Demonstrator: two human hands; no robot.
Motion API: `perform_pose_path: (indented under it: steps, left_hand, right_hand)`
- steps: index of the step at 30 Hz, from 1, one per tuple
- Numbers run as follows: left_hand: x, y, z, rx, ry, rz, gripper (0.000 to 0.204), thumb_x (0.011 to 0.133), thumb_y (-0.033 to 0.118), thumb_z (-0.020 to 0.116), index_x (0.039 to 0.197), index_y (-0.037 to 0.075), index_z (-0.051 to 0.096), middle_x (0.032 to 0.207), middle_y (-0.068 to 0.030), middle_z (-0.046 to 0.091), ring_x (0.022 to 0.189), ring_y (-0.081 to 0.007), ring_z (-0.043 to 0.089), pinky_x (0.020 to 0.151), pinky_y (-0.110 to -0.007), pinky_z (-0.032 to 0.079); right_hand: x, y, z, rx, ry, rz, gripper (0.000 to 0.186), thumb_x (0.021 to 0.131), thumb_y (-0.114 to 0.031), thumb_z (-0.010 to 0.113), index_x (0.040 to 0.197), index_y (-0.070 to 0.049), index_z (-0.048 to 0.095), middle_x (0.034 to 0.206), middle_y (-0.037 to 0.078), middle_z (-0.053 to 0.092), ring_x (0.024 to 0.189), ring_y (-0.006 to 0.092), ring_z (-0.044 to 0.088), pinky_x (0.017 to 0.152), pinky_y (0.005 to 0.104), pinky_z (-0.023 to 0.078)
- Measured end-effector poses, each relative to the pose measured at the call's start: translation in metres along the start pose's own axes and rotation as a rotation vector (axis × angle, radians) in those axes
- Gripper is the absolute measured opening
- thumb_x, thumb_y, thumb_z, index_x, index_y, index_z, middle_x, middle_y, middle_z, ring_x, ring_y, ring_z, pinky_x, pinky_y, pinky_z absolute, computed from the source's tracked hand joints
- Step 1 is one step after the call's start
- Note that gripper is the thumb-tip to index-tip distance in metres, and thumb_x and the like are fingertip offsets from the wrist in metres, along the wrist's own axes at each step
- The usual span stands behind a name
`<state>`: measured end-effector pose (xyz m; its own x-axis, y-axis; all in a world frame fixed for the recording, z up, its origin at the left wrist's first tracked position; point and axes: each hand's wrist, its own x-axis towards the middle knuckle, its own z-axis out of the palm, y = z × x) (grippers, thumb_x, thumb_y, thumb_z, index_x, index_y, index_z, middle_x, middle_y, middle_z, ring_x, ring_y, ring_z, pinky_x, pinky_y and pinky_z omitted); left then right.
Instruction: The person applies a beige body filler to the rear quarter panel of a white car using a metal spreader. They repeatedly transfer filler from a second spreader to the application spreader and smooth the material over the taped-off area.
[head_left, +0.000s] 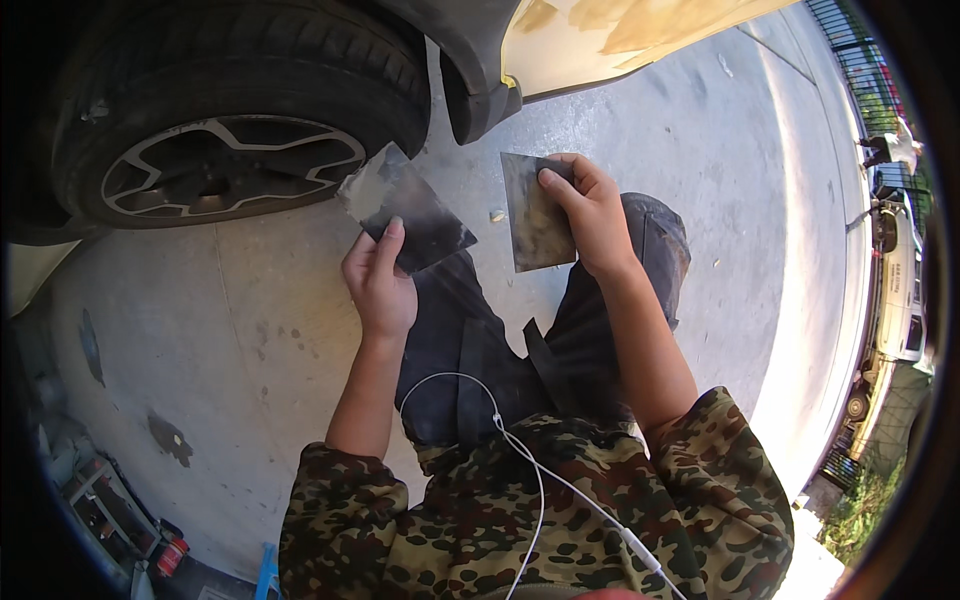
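Observation:
My left hand (381,290) pinches a flat, dark putty spreader (425,222), with the thumb on top. Pale grey-beige paste (368,190) coats its far left edge. In my right hand (600,225) is a second dark, rectangular spreader (535,215), gripped at its right edge, its face smeared with brownish residue. The two spreaders are held apart, in front of my knees. Beyond them, a car's body panel (610,40) shows tan filler patches on cream paint.
A car wheel (230,165) stands close at the far left, beside a dark wheel-arch trim (475,100). A white earphone cable (540,470) hangs over my lap. Tools and a red can (172,555) lie at the near left. A parked vehicle (900,290) is at the right.

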<state>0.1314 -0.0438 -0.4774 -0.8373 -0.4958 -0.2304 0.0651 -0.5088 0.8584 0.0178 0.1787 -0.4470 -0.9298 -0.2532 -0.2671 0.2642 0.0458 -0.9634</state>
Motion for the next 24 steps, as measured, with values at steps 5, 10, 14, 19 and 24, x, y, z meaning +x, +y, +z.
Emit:
perform_pose_path:
  steps: [5,10,14,19,24]
  left_hand:
    - [-0.008,0.015,0.015,-0.159,-0.231,-0.189,0.011,0.104,0.009,0.063,0.102,0.003,0.072,0.100,-0.0019,0.072,0.091,-0.0075,0.066,0.085,-0.026,0.053]
    - [-0.009,0.030,0.010,-0.059,-0.293,-0.140,0.013,0.103,0.011,0.063,0.094,0.004,0.070,0.083,0.0032,0.066,0.071,-0.0047,0.061,0.061,-0.023,0.050]
    - [-0.001,0.035,0.004,0.184,-0.236,-0.041,0.016,0.104,0.013,0.064,0.092,0.003,0.070,0.072,0.0061,0.060,0.057,-0.0013,0.052,0.047,-0.021,0.039]
    - [-0.006,0.040,0.015,0.193,-0.215,-0.099,0.020,0.105,0.014,0.062,0.091,0.003,0.070,0.070,0.0058,0.060,0.051,-0.0004,0.047,0.043,-0.019,0.033]
    - [-0.011,0.047,0.027,0.181,-0.284,-0.123,0.020,0.106,0.016,0.061,0.096,0.002,0.073,0.071,0.0065,0.061,0.054,0.0007,0.048,0.043,-0.020,0.034]
  right_hand:
    - [0.008,-0.006,0.004,0.374,-0.389,0.234,0.035,0.100,-0.017,0.075,0.127,0.002,0.066,0.105,0.005,0.072,0.090,0.0101,0.067,0.083,0.0274,0.054]
    - [0.006,0.018,-0.003,0.061,-0.184,0.289,0.040,0.095,-0.011,0.078,0.129,0.003,0.064,0.104,0.005,0.073,0.092,0.0108,0.068,0.082,0.0259,0.055]
    - [-0.004,0.003,-0.013,0.178,0.080,0.066,0.030,0.093,-0.006,0.079,0.119,0.005,0.070,0.101,0.005,0.074,0.091,0.0096,0.068,0.082,0.0254,0.055]
    - [-0.024,-0.027,0.010,-0.449,0.070,-0.606,0.017,0.090,0.004,0.077,0.106,-0.002,0.079,0.094,0.008,0.076,0.085,0.0186,0.070,0.077,0.0275,0.054]
    - [-0.021,-0.038,0.042,-0.938,0.056,-1.308,0.043,0.069,-0.013,0.075,0.112,-0.012,0.080,0.110,0.002,0.073,0.095,0.0228,0.064,0.085,0.0391,0.048]
